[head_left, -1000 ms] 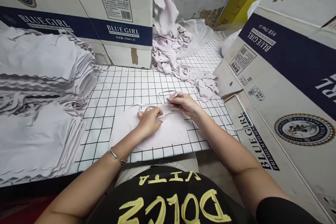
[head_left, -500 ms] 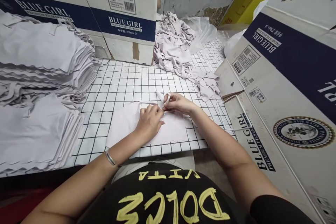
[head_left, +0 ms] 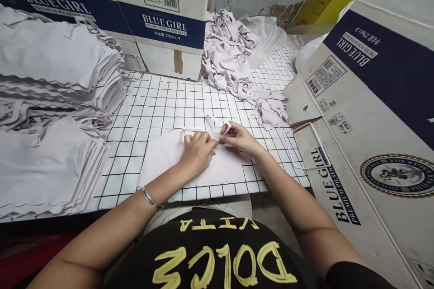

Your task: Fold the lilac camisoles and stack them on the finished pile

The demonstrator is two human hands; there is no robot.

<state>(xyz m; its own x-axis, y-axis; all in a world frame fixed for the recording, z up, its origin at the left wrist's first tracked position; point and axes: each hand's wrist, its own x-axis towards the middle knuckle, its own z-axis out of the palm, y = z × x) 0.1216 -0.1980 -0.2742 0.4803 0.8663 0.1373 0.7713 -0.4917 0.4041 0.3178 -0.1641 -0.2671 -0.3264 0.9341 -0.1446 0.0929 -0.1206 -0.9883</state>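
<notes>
A flat white cloth pouch [head_left: 162, 160] lies on the black-gridded white table [head_left: 162, 104] right in front of me. My left hand [head_left: 198, 153] presses down on the pouch's upper edge with its fingers curled. My right hand [head_left: 237, 136] pinches the pouch's white drawstring [head_left: 214, 120] just right of the left hand; a short loop of the string sticks up past the fingertips.
Stacks of flat white pouches [head_left: 50, 113] fill the left side. A heap of crumpled white pouches [head_left: 233, 63] lies at the back. Blue Girl beer cartons stand behind [head_left: 162, 27] and along the right [head_left: 373, 113]. Clear plastic [head_left: 267, 36] sits at the back right.
My right hand has drawn in towards the left hand, and the long string loop it held out has shortened. The view has shifted slightly.
</notes>
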